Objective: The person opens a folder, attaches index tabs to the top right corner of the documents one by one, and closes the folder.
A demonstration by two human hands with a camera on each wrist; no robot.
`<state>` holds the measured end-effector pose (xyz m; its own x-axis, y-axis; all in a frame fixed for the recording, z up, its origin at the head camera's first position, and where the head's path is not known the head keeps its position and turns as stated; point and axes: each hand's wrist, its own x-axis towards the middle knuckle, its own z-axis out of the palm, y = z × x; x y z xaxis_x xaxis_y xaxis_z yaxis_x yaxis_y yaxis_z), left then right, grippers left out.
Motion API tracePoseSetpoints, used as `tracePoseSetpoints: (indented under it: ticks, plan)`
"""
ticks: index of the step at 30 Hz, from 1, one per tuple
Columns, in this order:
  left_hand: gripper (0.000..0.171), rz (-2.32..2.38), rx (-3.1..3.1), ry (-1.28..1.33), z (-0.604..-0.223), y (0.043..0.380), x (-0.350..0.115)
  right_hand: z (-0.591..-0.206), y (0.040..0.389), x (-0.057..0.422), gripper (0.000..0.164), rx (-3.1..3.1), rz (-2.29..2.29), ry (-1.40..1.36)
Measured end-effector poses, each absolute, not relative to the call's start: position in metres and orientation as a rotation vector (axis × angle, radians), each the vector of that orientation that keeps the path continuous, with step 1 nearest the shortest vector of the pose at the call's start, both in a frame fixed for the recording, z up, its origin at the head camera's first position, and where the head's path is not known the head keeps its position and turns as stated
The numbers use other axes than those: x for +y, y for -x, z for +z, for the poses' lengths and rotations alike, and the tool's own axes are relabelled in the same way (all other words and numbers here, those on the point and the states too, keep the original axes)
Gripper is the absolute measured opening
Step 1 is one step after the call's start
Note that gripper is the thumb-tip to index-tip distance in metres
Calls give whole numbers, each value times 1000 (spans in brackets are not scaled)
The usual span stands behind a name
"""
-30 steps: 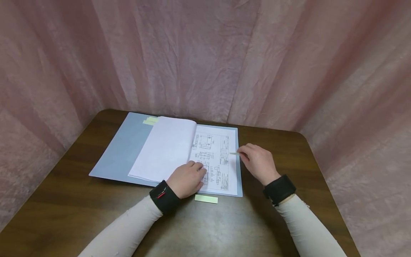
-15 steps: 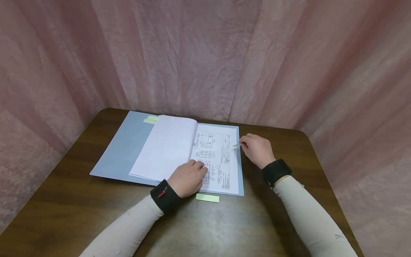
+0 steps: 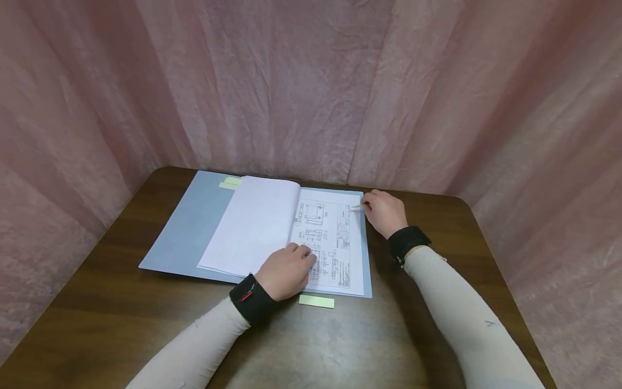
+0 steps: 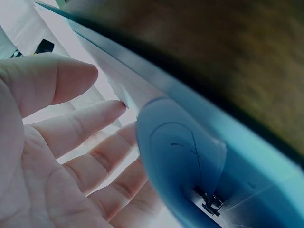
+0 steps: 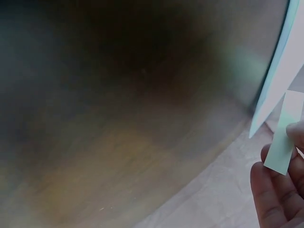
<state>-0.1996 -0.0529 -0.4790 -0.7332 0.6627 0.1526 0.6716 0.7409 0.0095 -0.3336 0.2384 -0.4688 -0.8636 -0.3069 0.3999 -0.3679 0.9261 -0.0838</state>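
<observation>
A blue folder (image 3: 189, 227) lies spread out with white sheets in it. The turned-over sheets (image 3: 252, 221) curve up from the spine, and a page with technical drawings (image 3: 328, 237) faces up on the right. My left hand (image 3: 284, 270) rests on the lower part of that drawing page, near the spine; its fingers look extended in the left wrist view. At the upper right edge of the page, my right hand (image 3: 385, 212) pinches a pale green sticky note strip (image 5: 283, 135) between thumb and fingers. The strip's free end points left over the page.
One more pale green strip (image 3: 317, 301) is at the folder's front edge. Several similar strips (image 3: 230, 183) show at the back left, beside the turned sheets. The brown wooden table (image 3: 160, 335) ends at a pink curtain (image 3: 311, 92) behind.
My right hand has moved away from me along the page's right edge with the sticky note strip, towards the upper corner. My left hand has stayed in place.
</observation>
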Motion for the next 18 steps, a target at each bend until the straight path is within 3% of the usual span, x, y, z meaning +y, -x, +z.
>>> tracePoseSetpoints:
  ticks: [18]
  plan:
    - [39, -85, -2824, 1068, -478, 201, -52, -479, 365, 240, 13, -2670, 99, -547]
